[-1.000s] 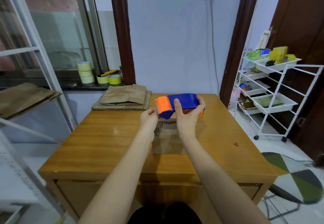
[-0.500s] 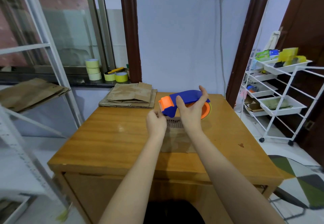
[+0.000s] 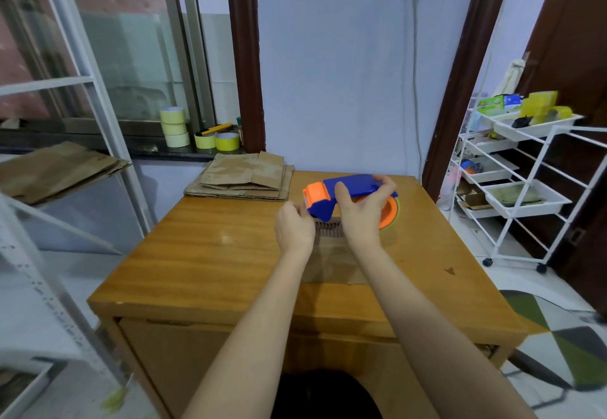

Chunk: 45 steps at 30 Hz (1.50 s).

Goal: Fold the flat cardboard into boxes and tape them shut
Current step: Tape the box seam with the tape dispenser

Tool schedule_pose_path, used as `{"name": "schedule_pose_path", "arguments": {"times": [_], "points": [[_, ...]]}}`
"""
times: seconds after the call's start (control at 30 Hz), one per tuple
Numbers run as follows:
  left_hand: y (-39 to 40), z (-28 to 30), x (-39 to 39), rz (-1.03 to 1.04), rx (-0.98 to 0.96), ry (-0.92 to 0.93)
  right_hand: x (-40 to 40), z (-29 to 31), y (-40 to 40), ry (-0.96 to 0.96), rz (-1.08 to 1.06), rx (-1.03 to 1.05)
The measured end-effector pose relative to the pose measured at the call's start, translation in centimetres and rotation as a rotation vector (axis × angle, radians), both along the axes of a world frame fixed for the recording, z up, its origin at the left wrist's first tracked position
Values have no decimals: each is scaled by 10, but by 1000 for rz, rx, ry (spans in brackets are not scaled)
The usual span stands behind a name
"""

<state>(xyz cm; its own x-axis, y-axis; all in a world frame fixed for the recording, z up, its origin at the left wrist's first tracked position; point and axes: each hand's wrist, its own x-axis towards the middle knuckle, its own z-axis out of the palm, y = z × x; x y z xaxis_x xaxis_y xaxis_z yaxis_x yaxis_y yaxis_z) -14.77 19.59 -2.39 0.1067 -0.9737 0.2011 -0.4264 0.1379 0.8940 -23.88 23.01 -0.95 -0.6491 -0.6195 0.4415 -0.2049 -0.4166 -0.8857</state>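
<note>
Both hands were busy at the box [image 3: 331, 254] mid-surface: right hand [image 3: 363, 211] gripped the tape dispenser [image 3: 341, 195] over its far edge, left hand [image 3: 294, 228] pinched beside it, probably the tape end. Tape could wrinkle or stick crooked if the unsteadied box slid.

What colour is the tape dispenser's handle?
Blue, on the tape dispenser; clearest in the head view.

Two bare forearms reach up from the bottom edge, with no sleeve on either as far as the frame shows. The left hand [image 3: 293, 229] and the right hand [image 3: 361, 213] wear no glove, ring, watch or band (none shows on the wrists either). Low in the middle, between the arms, lies a patch of dark, near-black clothing [image 3: 325, 395], too plain to tell which garment.
</note>
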Motion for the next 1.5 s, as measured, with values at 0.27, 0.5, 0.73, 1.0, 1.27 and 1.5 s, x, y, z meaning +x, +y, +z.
{"name": "schedule_pose_path", "arguments": {"times": [0.27, 0.5, 0.73, 1.0, 1.27, 1.5], "points": [[3, -1, -6, 10, -24, 0, -9, 3, 4, -17, -55, 12], [-1, -1, -3, -47, 37, 131, -17, -1, 6, 4, -68, 30], [4, 2, 1, -108, 26, 293, -15, -2, 8, -46, -89, -26], [4, -1, -4, -35, -47, 183, -12, -2, 8, -29, -100, -22], [4, -2, -4, 11, -93, 107, -25, 5, 6, 63, -81, -22], [9, -2, -7, 22, -65, 252, -27, -4, 12, -11, -202, 10]]}}
